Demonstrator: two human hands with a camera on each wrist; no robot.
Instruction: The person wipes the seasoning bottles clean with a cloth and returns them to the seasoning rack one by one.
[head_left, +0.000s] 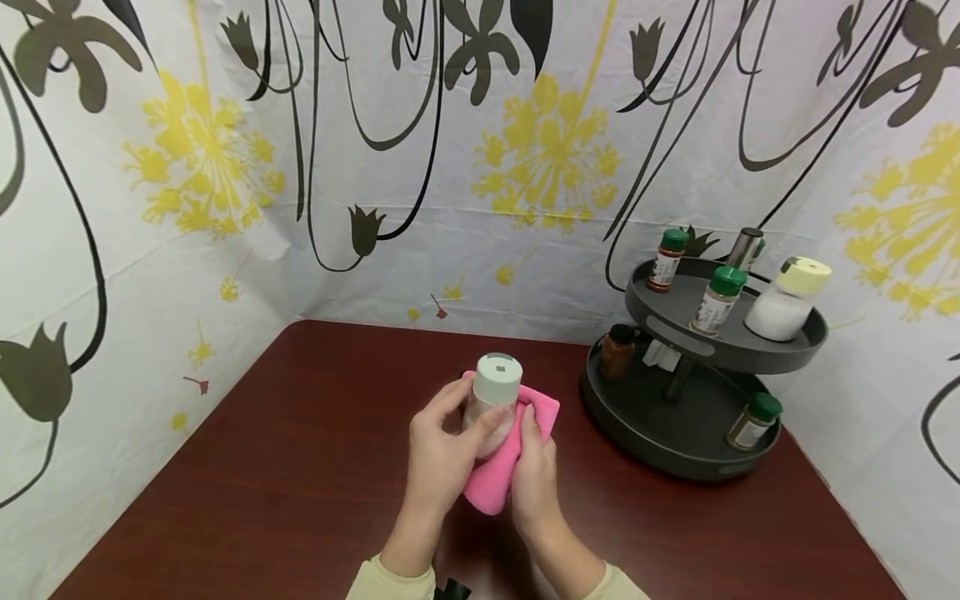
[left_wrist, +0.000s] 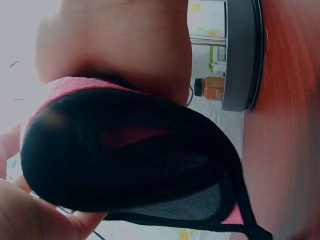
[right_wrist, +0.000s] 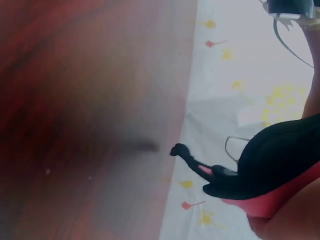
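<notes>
A clear spice jar [head_left: 498,383] with a pale green lid is held upright above the table. My left hand [head_left: 438,454] grips it, with the thumb across its front. My right hand [head_left: 536,479] holds a pink cloth [head_left: 491,487] against the jar's right side and underneath, the thumb pressing on the cloth. In the left wrist view the cloth's dark underside [left_wrist: 125,165] hides the jar. The right wrist view shows the same dark side of the cloth [right_wrist: 280,160], with a dark-edged corner hanging down.
To the right stands a two-tier dark grey turntable [head_left: 678,462]. Green-capped spice jars [head_left: 712,308], a yellow-lidded jar [head_left: 783,304] and a black-capped jar [head_left: 617,354] stand on its tiers. The dark red table [head_left: 300,467] meets a patterned fabric backdrop [head_left: 420,292]. A small black object [head_left: 453,590] shows at the bottom.
</notes>
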